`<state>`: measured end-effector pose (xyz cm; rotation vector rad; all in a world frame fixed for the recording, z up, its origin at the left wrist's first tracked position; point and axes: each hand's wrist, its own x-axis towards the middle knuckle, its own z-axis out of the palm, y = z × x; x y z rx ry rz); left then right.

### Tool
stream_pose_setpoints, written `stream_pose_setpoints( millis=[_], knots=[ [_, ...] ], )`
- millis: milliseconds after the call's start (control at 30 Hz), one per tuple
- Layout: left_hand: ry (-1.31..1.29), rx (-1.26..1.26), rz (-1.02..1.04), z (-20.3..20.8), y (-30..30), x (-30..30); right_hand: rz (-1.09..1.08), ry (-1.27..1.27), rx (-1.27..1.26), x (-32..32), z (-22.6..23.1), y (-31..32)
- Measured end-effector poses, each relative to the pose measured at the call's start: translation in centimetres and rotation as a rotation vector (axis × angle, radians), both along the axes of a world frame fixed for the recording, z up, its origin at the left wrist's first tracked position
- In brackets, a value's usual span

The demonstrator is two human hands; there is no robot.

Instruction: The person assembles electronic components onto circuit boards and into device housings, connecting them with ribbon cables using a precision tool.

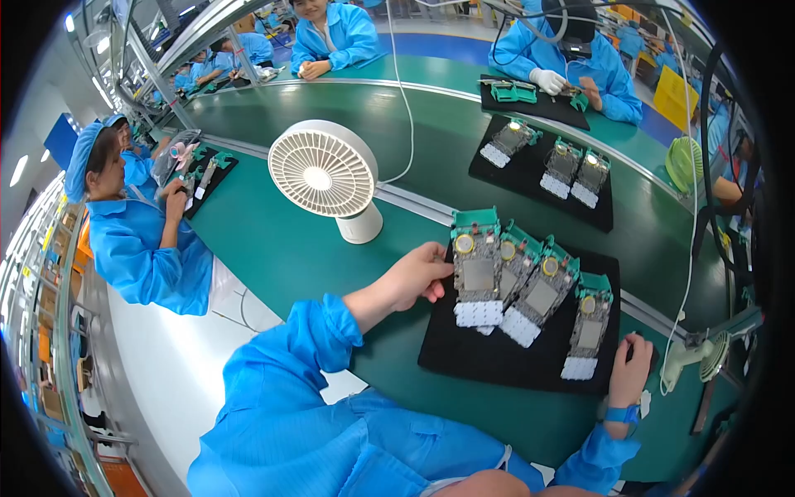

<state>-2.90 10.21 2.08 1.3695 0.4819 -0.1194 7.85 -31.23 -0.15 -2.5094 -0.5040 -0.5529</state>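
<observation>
Left hand (414, 277), centre of the frame: fingers bent at the left edge of a black mat (464, 354); whether closed on it, we cannot tell. Right hand (631, 373), lower right: fingers curled by the mat's right edge, hold likewise unclear to us. Circuit boards (478, 276), four, on the mat, right of centre: three overlapping, one apart. Handling, as we judge it: mat level, both edges supported evenly, fingertips clear of the leftmost board. Surroundings: white fan (323, 170), upper centre; second mat (520, 182) bearing three more boards (561, 166), upper right. Obstructions: metal rail (416, 205) just beyond our mat; clip fan (714, 356), right.
</observation>
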Motion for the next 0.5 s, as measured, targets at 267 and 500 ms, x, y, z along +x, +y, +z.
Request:
stream_pose_setpoints(
  millis=[267,500],
  knots=[
    [-0.175,-0.001,0.038,-1.5,-1.6,1.5,0.058,-0.04,0.154,-9.5,-0.5,5.0],
    [-0.232,0.109,-0.079,-2.3,1.3,3.1,0.106,-0.002,0.215,-14.6,0.5,9.6]
  ],
)
